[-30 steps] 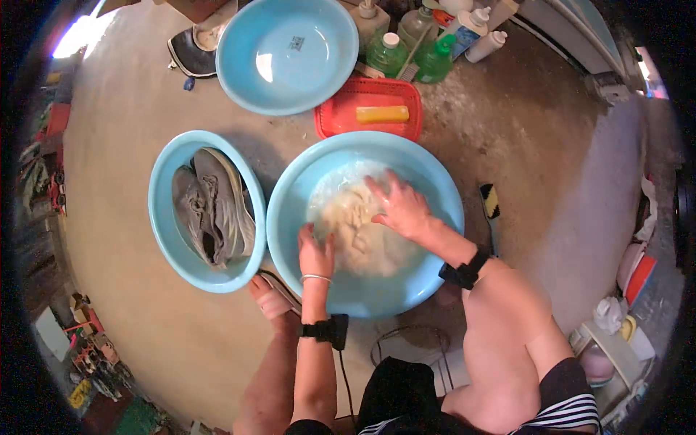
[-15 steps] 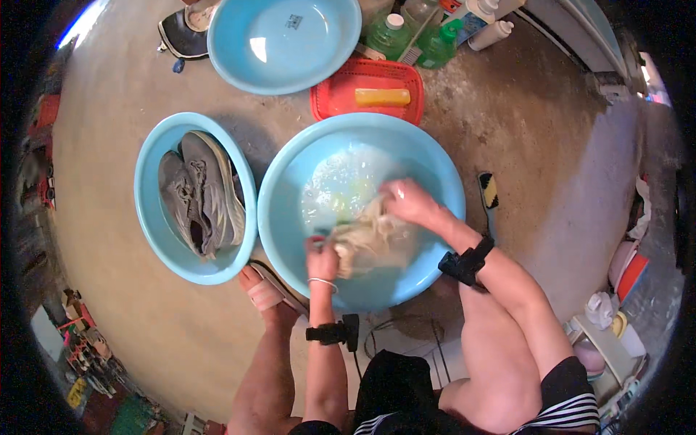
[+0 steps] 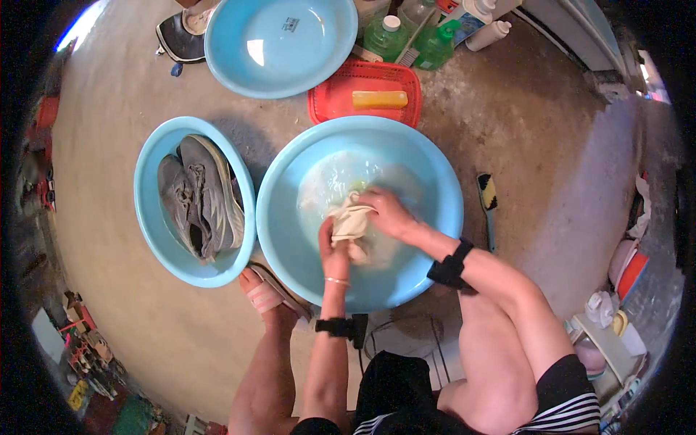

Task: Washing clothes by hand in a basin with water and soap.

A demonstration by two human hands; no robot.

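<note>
A large light-blue basin (image 3: 435,159) of cloudy, sudsy water stands in front of me. In its middle is a wet cream-coloured cloth (image 3: 351,222), bunched up and partly in the water. My left hand (image 3: 336,250) is closed on the cloth's left side, with the fingers pointing away from me. From the right, my right hand (image 3: 388,212) grips the far right part of the same cloth. The two hands are close together, and some of the fingertips are hidden by the folds.
Left of it, a smaller blue basin (image 3: 145,206) holds grey shoes (image 3: 206,192). Beyond are another blue basin (image 3: 279,58), a red basket (image 3: 326,109) with a yellow soap bar (image 3: 380,99), and several bottles (image 3: 437,47). A scrub brush (image 3: 488,199) lies on the floor at right.
My hands have drawn together, the left moving right and the right moving left. The cloth, stretched between them before, is now gathered into a smaller bunch.
</note>
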